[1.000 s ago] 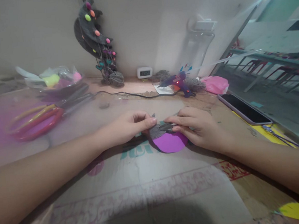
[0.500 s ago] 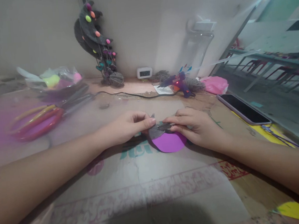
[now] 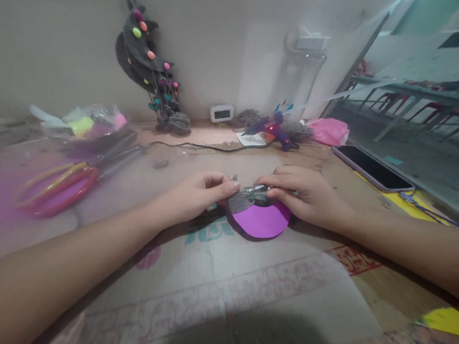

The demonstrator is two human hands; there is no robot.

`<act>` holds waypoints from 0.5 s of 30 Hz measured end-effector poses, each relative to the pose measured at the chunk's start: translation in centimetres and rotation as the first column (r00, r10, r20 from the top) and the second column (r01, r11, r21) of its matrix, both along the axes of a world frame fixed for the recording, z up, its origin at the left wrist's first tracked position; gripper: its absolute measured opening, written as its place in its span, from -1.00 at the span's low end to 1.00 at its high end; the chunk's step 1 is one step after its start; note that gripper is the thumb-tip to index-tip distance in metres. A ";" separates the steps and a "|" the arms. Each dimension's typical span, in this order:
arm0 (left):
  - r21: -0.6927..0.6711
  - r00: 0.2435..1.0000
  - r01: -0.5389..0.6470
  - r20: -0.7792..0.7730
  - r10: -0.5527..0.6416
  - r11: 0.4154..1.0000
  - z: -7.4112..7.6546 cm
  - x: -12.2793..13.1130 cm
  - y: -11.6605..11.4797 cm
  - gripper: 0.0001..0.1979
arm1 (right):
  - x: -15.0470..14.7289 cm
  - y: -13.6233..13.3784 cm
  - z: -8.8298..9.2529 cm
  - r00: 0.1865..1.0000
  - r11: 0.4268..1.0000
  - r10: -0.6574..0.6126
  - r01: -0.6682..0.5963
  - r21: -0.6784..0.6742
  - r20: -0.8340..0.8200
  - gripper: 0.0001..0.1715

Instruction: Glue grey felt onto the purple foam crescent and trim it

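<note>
In the head view, my left hand [image 3: 205, 192] is closed, thumb and fingers pinching the grey-covered end of a purple crescent-shaped card [image 3: 263, 221]. That end is wrapped in grey yarn [image 3: 240, 203], and a small tip of it sticks up past my thumb. My right hand [image 3: 294, 188] is closed in a pinch just above the card's right side. A thin greyish strand, apparently the same yarn, runs from the wrapped part to its fingertips; blur hides its details.
Red-and-yellow-handled scissors [image 3: 64, 187] lie at left below a plastic bag [image 3: 86, 122]. A yarn-covered crescent ornament [image 3: 136, 52] hangs behind. Along the back stand a small digital clock [image 3: 221, 113] and a lit glue gun [image 3: 274, 130] with its cord. A phone [image 3: 374, 167] lies at right.
My right hand has shifted slightly right, and a lighter strand now shows between the hands. More of the card's inner curve is visible. My left hand keeps its place.
</note>
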State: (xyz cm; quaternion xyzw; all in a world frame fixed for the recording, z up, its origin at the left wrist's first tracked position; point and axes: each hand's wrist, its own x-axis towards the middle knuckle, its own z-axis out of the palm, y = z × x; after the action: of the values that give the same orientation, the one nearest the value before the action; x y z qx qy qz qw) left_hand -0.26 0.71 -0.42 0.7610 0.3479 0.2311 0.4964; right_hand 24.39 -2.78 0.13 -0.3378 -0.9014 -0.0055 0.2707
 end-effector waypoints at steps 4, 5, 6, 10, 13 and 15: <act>-0.027 1.000 -0.015 -0.021 0.014 1.000 0.1 0.0 -0.1 -0.58 | 0.1 0.0 0.2 1.000 1.000 -0.019 0.019 0.013 0.000 -0.66; -0.024 1.000 -0.012 -0.019 0.012 1.000 0.1 0.1 -0.2 -0.58 | 0.1 0.0 0.2 1.000 1.000 -0.013 0.012 0.014 0.013 -0.66; -0.017 1.000 -0.007 -0.012 0.007 1.000 0.1 0.1 -0.2 -0.58 | 0.1 0.0 0.1 1.000 1.000 -0.005 0.005 0.014 0.024 -0.66; 0.000 1.000 0.005 -0.005 -0.005 1.000 0.2 0.1 -0.3 -0.58 | -0.1 0.1 -0.1 0.999 0.999 0.024 -0.026 0.028 0.044 -0.66; 0.012 1.000 0.014 -0.022 -0.013 1.000 0.2 0.1 -0.3 -0.58 | -0.2 0.1 -0.2 0.998 0.998 0.037 -0.039 0.046 0.047 -0.68; 0.022 0.999 0.017 -0.031 -0.017 1.000 0.2 0.1 -0.2 -0.59 | -0.2 0.1 -0.3 0.998 0.998 0.040 -0.043 0.055 0.049 -0.69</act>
State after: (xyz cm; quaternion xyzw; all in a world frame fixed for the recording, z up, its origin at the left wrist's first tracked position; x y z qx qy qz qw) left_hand -0.15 0.47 -0.20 0.7728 0.3464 0.2191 0.4846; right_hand 24.22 -2.66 -0.13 -0.3111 -0.9139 -0.0331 0.2586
